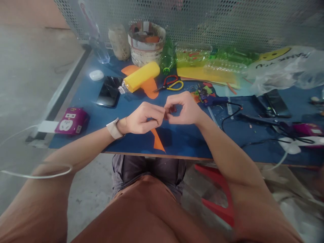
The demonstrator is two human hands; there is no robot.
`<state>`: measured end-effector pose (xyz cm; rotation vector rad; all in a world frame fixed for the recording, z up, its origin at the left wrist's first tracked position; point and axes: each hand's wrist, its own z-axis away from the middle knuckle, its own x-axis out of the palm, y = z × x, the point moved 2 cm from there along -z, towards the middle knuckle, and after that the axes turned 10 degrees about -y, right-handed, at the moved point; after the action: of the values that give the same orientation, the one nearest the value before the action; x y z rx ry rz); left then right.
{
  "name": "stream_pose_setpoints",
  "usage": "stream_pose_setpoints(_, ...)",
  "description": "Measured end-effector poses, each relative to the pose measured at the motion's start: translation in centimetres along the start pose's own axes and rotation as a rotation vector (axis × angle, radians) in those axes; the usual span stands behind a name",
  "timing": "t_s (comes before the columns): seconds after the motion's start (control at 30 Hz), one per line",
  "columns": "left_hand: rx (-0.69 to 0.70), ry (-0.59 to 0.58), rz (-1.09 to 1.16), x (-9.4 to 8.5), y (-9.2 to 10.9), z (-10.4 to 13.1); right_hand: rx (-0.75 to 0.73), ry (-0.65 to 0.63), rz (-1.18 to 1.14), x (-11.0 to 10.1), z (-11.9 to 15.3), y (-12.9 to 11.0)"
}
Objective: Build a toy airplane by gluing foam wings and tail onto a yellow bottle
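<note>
Over the front part of the blue table, my left hand point(146, 118) and my right hand point(186, 108) meet at the fingertips. Both are closed in a pinch. Whatever sits between the fingers is too small or too hidden to make out. An orange paper scrap point(158, 141) shows just below my left hand; I cannot tell whether it touches the fingers. Beyond the hands lies a plastic bottle wrapped in yellow paper point(143, 77), with orange paper fins point(150, 88) at its sides. Scissors with red and yellow handles point(172, 84) rest right of it.
A black phone point(108, 91), white case point(96, 75) and purple power socket point(72, 120) are on the left. Behind stand a bucket point(146, 50) and plastic bottles point(193, 55). A blue glue gun point(214, 100), its cable and a plastic bag point(283, 71) lie right.
</note>
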<state>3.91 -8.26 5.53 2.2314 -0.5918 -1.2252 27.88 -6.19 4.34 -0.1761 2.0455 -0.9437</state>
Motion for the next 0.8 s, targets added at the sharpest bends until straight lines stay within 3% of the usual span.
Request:
stream_pose_setpoints(0.43, 0.002, -0.023, 0.001, 0.1, -0.2, 0.0, 0.013, -0.085, -0.023, -0.7, 0.3, -0.2)
stream_pose_setpoints(0.8, -0.009, -0.027, -0.010, 0.4, -0.1, -0.1, -0.018, -0.082, -0.046, 0.4, 0.0, 0.4)
